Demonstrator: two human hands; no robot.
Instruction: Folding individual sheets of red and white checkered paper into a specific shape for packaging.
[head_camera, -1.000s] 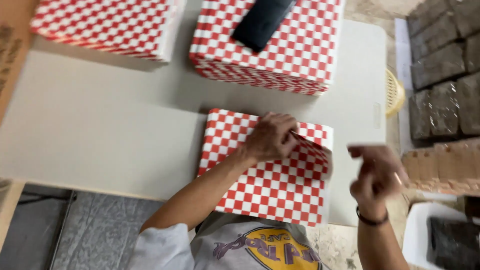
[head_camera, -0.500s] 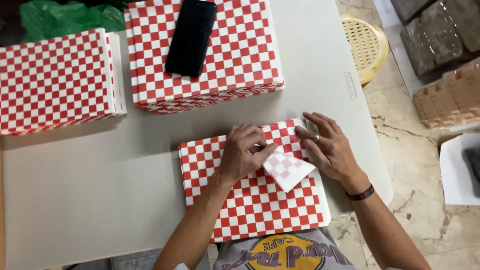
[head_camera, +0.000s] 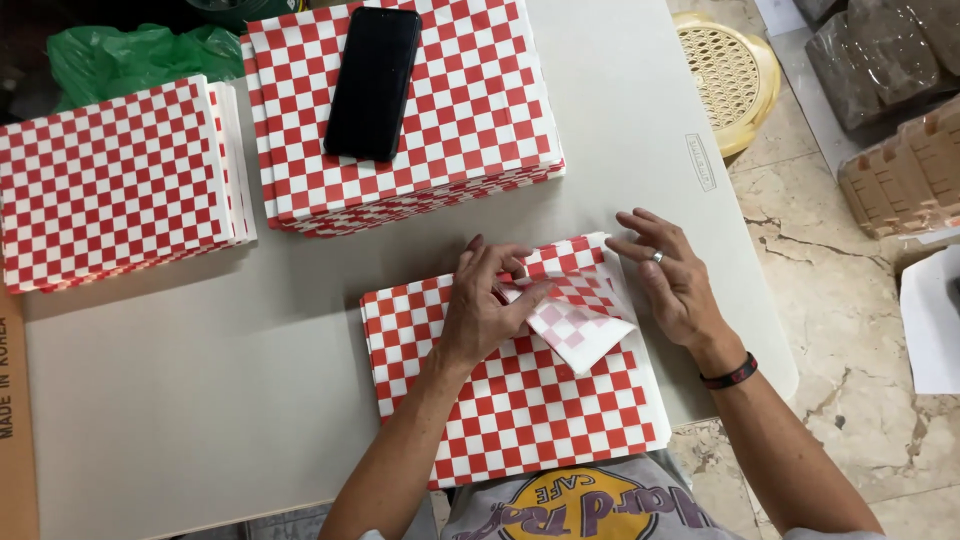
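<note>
A stack of red-and-white checkered paper sheets (head_camera: 520, 420) lies on the grey table (head_camera: 200, 380) right in front of me. My left hand (head_camera: 485, 305) presses on the top sheet, and its fingers pin a folded-over corner (head_camera: 575, 330) whose pale underside shows. My right hand (head_camera: 675, 285) lies flat with spread fingers at the stack's right edge, beside the folded corner. It wears a ring and a dark wristband.
A taller checkered stack (head_camera: 460, 110) with a black phone (head_camera: 372, 82) on it stands behind. Another checkered stack (head_camera: 110, 185) is at the left, a green bag (head_camera: 130, 55) beyond it. Right, on the floor: a yellow perforated basket (head_camera: 725, 70) and wrapped packages (head_camera: 900, 170).
The view has drawn closer. My left hand has folded the top sheet's corner further over, and my right hand has slid outward to the stack's right edge.
</note>
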